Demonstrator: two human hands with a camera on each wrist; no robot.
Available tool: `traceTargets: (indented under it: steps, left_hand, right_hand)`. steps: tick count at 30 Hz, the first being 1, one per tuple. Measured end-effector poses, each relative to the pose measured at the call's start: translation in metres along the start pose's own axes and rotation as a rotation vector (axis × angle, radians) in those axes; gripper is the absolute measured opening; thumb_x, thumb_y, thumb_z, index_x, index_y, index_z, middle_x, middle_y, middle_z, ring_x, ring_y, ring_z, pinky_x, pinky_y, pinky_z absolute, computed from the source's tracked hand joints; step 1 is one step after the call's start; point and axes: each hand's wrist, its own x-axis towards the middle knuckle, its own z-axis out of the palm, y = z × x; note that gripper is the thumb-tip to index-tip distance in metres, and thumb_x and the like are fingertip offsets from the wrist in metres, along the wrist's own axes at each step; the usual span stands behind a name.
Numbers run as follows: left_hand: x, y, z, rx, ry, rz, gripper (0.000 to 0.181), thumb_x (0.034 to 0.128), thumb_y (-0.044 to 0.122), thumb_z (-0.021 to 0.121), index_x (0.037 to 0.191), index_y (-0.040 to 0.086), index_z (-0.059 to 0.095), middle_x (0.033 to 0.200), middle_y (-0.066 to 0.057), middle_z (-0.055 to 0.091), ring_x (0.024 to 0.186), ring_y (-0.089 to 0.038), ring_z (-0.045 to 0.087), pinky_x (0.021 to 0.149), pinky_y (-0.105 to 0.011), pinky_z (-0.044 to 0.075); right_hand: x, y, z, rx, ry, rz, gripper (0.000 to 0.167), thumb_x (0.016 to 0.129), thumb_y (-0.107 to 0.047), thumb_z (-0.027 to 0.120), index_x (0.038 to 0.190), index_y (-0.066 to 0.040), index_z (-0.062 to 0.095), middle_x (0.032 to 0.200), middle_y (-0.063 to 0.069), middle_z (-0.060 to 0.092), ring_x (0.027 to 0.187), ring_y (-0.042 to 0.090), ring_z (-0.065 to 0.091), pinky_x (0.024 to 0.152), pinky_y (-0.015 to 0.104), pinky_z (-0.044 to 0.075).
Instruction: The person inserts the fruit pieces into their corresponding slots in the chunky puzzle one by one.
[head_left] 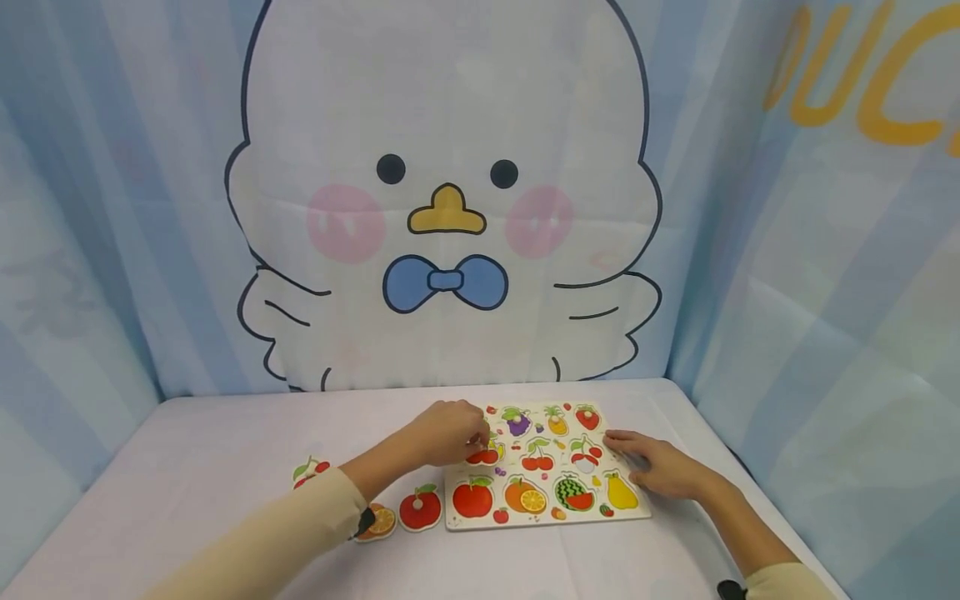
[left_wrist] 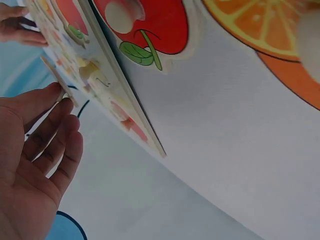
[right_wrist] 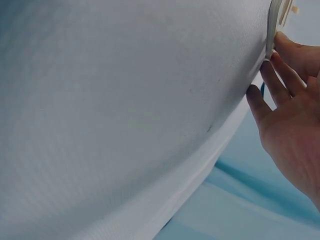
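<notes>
My left hand [head_left: 447,433] is over the left side of the fruit puzzle board [head_left: 551,492]. Between thumb and fingertips it pinches a thin puzzle piece [left_wrist: 61,82], seen edge-on in the left wrist view, so its picture is hidden. At the board's right edge, my right hand [head_left: 663,467] touches with thumb and fingertips, the fingers fairly straight. Left of the board lie an apple piece [head_left: 420,508] and an orange piece [head_left: 382,522], each with a pale knob. A cherry piece [head_left: 310,472] is partly behind the left forearm.
The board lies flat on a white-covered table [head_left: 585,567] and shows rows of printed fruit, among them a watermelon [head_left: 574,493] and a pear [head_left: 621,492]. Behind the table hangs a cloth [head_left: 450,350] with a cartoon duck. Blue-striped cloth walls [head_left: 825,333] stand on both sides.
</notes>
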Motion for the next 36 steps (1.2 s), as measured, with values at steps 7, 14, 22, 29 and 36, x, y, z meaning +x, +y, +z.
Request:
traceTargets:
  steps: [7,14,22,29,36]
  left_hand:
    - [0.021,0.011,0.005,0.009,-0.019,0.017,0.01,0.0957,0.024,0.077,0.104,0.022,0.082,0.088,0.009,0.072,0.075,-0.004,0.056,0.072,-0.016,0.05]
    - [0.037,0.022,0.009,0.019,-0.046,0.022,0.012,0.0962,0.025,0.077,0.106,0.023,0.083,0.096,0.009,0.077,0.077,-0.004,0.058,0.076,-0.018,0.052]
    - [0.048,0.033,0.014,0.02,-0.055,0.055,0.012,0.0968,0.022,0.075,0.107,0.021,0.082,0.101,0.008,0.078,0.079,-0.004,0.06,0.079,-0.019,0.053]
    - [0.059,0.039,0.017,-0.005,-0.081,0.019,0.011,0.096,0.023,0.077,0.106,0.021,0.081,0.099,0.008,0.077,0.078,-0.006,0.058,0.077,-0.018,0.052]
    - [0.068,0.043,0.019,0.02,-0.104,-0.019,0.009,0.096,0.022,0.077,0.104,0.022,0.081,0.103,0.007,0.076,0.08,-0.007,0.057,0.079,-0.019,0.052]
  right_hand:
    - [0.0,0.0,-0.001,-0.012,0.0,-0.004,0.061,0.089,0.001,0.069,0.149,-0.006,0.056,0.162,0.018,0.043,0.147,0.052,0.037,0.115,0.067,0.036]
    - [0.0,0.002,0.0,-0.019,0.005,-0.022,0.061,0.089,0.002,0.068,0.149,-0.005,0.056,0.162,0.018,0.043,0.148,0.051,0.036,0.116,0.066,0.035]
    - [0.0,0.004,0.001,-0.012,0.007,-0.024,0.061,0.089,0.002,0.068,0.149,-0.005,0.056,0.162,0.018,0.044,0.149,0.05,0.036,0.116,0.066,0.035]
    - [0.001,0.004,0.001,-0.016,0.003,-0.017,0.061,0.09,0.002,0.068,0.149,-0.005,0.056,0.162,0.017,0.043,0.149,0.051,0.035,0.117,0.066,0.034]
    - [-0.001,0.002,0.0,-0.016,0.0,-0.011,0.061,0.09,0.003,0.068,0.149,-0.005,0.056,0.162,0.018,0.043,0.149,0.051,0.036,0.116,0.067,0.035]
